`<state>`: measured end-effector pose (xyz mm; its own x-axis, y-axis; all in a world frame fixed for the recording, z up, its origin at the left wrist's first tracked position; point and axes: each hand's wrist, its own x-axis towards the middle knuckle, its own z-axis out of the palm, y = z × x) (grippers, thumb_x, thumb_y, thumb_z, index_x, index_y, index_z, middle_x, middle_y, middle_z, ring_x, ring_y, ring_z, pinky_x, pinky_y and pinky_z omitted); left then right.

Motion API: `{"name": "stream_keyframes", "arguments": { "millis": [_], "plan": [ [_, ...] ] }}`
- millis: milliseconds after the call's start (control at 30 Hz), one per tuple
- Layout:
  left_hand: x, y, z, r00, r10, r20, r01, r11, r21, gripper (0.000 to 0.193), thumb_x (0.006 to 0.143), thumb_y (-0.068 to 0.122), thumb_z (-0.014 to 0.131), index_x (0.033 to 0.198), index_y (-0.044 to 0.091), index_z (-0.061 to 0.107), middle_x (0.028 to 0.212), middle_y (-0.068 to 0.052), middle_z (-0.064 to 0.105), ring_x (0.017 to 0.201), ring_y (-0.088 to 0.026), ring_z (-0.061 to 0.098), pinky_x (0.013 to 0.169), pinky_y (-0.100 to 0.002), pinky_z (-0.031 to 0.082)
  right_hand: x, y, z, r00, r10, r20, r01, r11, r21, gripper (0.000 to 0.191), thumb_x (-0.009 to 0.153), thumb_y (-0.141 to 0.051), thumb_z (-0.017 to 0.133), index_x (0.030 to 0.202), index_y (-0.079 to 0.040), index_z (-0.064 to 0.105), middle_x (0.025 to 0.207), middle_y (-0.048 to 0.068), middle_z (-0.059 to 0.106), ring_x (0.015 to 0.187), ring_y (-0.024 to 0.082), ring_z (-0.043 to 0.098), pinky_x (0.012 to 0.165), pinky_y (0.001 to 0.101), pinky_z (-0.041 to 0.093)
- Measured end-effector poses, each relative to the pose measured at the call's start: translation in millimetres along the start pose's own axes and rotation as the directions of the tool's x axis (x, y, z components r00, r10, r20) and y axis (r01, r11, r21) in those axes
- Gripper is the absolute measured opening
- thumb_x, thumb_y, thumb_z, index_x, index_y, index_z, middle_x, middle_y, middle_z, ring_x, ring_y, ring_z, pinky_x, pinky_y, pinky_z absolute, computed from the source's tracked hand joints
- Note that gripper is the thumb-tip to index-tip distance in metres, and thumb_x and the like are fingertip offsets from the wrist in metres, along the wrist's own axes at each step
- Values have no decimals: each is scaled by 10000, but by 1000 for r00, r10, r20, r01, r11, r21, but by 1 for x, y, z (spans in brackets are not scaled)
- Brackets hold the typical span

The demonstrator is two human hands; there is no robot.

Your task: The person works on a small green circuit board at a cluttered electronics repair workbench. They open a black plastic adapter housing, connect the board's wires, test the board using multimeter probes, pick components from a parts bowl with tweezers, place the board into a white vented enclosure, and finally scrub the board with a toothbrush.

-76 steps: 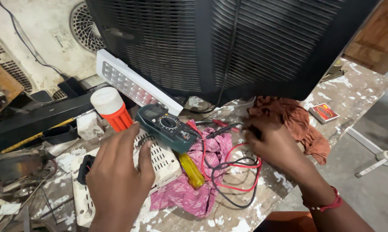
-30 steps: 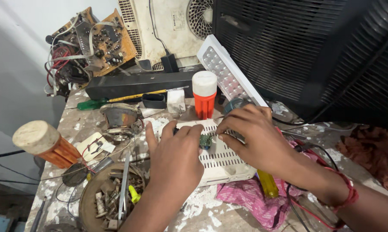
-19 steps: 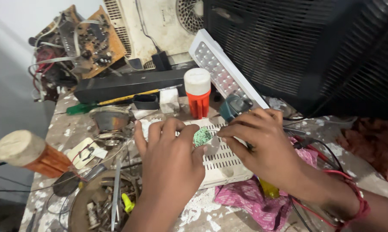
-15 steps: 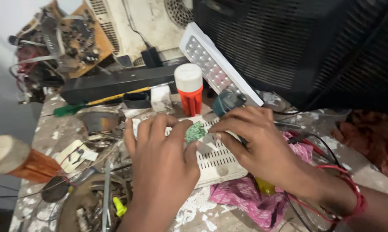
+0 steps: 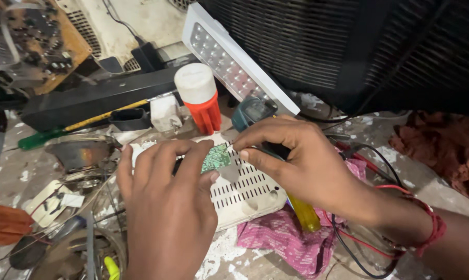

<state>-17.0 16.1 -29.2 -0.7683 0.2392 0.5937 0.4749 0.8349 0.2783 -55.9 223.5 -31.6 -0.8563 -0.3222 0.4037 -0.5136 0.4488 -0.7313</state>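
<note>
Over white casing (image 5: 245,189): two hands; one green board (image 5: 215,159).

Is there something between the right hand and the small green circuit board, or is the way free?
Nothing visible blocks it. The right hand has its fingertips right beside the green circuit board, which the left hand holds over the white vented casing.

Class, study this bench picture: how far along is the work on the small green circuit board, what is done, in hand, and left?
Done: the white vented casing lies on the bench with the green circuit board out on top.
In hand: the left hand steadies the board; the right hand pinches something thin at its edge.
Left: the board is not inside any housing; the multimeter sits unused behind.
</note>
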Motion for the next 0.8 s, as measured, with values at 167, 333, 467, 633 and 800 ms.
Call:
{"name": "stream_keyframes", "arguments": {
  "millis": [167, 333, 467, 633, 800],
  "plan": [
    [-1, -1, 1, 1000, 16, 16, -16, 999, 30, 493, 733, 44, 694, 1223, 87, 688, 1165, -103, 617, 1196, -342, 527, 1160, -633, 209, -1, 0, 0, 999, -51, 0, 51, 998, -21, 149, 896, -95, 740, 1038, -59, 767, 1056, 32, 780, 1028, 169, 722, 925, 338, 552],
    [-1, 0, 0, 999, 1, 41, -3, 999, 33, 539, 717, 27, 685, 1253, 80, 681, 1170, -106, 611, 1196, -343, 527, 1158, -638, 201, -2, -3, 1, 1000, -9, -11, 9, 1000, 4, 137, 875, -105, 759, 1007, -66, 764, 986, 43, 733, 961, 156, 713, 879, 325, 554],
    [0, 1, 1, 999, -10, 44, 8, 999, 50, 564, 716, 29, 688, 1278, 76, 675, 1157, -118, 606, 1191, -343, 529, 1160, -634, 201, 0, -4, 1, 1000, -6, -8, 5, 999, -34, 130, 862, -120, 785, 982, -71, 773, 946, 32, 757, 921, 157, 685, 855, 317, 537],
    [0, 3, 2, 999, -32, 37, 31, 998, 47, 538, 737, 45, 694, 1274, 83, 684, 1130, -114, 612, 1173, -334, 536, 1165, -618, 206, 1, -3, 2, 999, 50, -9, -47, 977, 208, 244, 865, -139, 768, 1086, -62, 696, 958, 10, 753, 969, 102, 697, 940, 299, 533],
    [-1, 3, 3, 998, -42, 44, 40, 998, 42, 499, 780, 104, 721, 1277, 83, 683, 1114, -110, 612, 1157, -334, 534, 1154, -612, 208, -1, -1, 0, 988, 153, 6, -153, 983, 106, 117, 872, -139, 781, 950, -67, 732, 924, 0, 754, 907, 95, 694, 885, 276, 541]
  ]
}}
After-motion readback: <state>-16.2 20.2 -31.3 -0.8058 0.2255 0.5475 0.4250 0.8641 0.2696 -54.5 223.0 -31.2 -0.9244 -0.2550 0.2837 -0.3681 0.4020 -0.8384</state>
